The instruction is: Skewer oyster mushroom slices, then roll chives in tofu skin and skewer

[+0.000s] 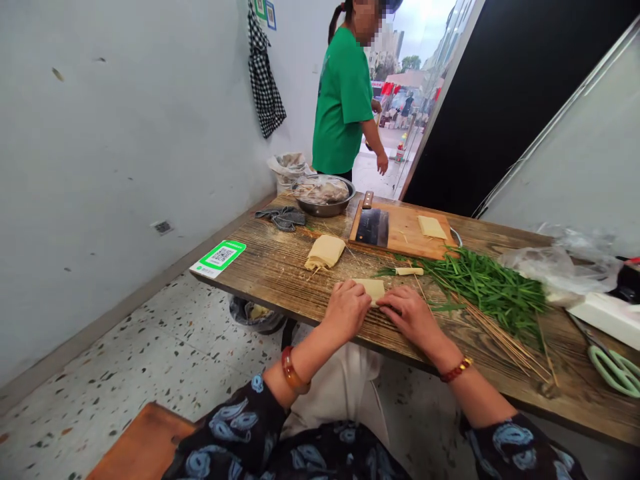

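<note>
A pale yellow square of tofu skin [373, 288] lies at the near edge of the wooden table, between my hands. My left hand [347, 308] is closed on its left side, fingers curled over it. On the near right corner, my right hand [407, 313] has thumb and fingers pinched together. Just beyond lies a small rolled piece of tofu skin [409, 271] with green leaf ends sticking out at its left. A folded stack of tofu skin [325, 251] sits to the left, with thin sticks at its near end. To the right is a heap of green chives [493, 287].
Bamboo skewers [505, 337] lie near the table's right front. A cleaver [373, 225] rests on the cutting board [405, 227]. Metal bowl [324, 208], grey cloth [285, 217], QR card [219, 258], plastic bags [570, 260] and scissors [613, 367] surround. A person in green [343, 100] stands beyond.
</note>
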### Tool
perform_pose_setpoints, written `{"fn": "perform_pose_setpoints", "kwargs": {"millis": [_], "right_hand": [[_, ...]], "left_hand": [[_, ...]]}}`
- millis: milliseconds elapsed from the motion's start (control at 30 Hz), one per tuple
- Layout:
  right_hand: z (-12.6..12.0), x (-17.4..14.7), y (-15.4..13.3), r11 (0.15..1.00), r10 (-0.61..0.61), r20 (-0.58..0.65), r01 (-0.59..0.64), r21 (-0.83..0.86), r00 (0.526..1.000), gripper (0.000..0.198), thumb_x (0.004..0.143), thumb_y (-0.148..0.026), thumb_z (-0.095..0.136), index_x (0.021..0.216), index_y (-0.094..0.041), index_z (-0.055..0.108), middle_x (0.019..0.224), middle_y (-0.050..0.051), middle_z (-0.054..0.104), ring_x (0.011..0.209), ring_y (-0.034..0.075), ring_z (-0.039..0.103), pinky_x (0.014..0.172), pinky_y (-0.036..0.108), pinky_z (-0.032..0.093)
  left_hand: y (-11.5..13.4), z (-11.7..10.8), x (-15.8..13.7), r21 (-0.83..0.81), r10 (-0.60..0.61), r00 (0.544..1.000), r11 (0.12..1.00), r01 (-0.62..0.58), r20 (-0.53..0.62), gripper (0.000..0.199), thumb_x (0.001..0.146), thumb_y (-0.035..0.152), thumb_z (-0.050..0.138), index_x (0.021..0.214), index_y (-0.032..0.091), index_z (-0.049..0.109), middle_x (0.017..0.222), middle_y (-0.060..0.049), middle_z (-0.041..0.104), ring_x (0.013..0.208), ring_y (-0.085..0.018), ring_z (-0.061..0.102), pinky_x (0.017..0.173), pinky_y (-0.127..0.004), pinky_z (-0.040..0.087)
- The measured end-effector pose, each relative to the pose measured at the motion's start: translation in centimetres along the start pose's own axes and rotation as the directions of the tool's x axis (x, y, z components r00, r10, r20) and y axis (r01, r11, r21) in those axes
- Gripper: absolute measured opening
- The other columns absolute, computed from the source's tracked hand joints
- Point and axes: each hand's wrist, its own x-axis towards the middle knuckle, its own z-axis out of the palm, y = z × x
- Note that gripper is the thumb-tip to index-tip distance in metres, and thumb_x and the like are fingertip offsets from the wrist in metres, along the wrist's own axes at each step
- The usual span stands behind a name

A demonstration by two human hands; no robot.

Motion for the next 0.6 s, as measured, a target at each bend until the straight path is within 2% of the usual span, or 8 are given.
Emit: {"fn": "perform_pose_setpoints", "kwargs": {"millis": [167, 300, 600], "right_hand": [[0.6, 0.0, 0.6, 1.0, 0.018, -0.007, -0.018, -0.024, 1.0, 0.015, 0.091, -0.021, 0.055, 0.088, -0.021, 0.07, 0.092, 0.008, 0.065, 0.088, 0.022, 0.056, 0.078, 0.037, 0.047], [0.6, 0.2, 0.8, 0.998, 0.034, 0.01, -0.034, -0.043, 0.999, 0.017, 0.092, -0.024, 0.054, 0.086, -0.022, 0.07, 0.09, 0.006, 0.067, 0.088, 0.022, 0.056, 0.079, 0.038, 0.044], [0.9, 0.9, 1.2, 0.996, 0.067, 0.036, -0.065, -0.065, 0.997, 0.02, 0.092, -0.029, 0.053, 0.081, -0.022, 0.068, 0.083, 0.003, 0.068, 0.082, 0.02, 0.055, 0.076, 0.035, 0.038]], "left_hand": [[0.0, -0.1, 0.0, -0.007, -0.026, 0.999, 1.0, 0.026, 0.019, 0.02, 0.09, 0.029, 0.05, 0.076, 0.02, 0.061, 0.081, -0.006, 0.058, 0.085, -0.022, 0.046, 0.071, -0.038, 0.032], [0.1, -0.3, -0.1, -0.018, -0.057, 0.998, 0.998, 0.057, 0.005, 0.014, 0.09, 0.027, 0.049, 0.084, 0.02, 0.06, 0.083, -0.005, 0.059, 0.086, -0.022, 0.047, 0.072, -0.038, 0.032], [0.2, -0.7, 0.1, 0.029, 0.007, 1.0, 1.0, -0.007, 0.03, 0.012, 0.088, 0.028, 0.052, 0.081, 0.02, 0.056, 0.084, -0.004, 0.061, 0.086, -0.023, 0.047, 0.072, -0.039, 0.032]]}}
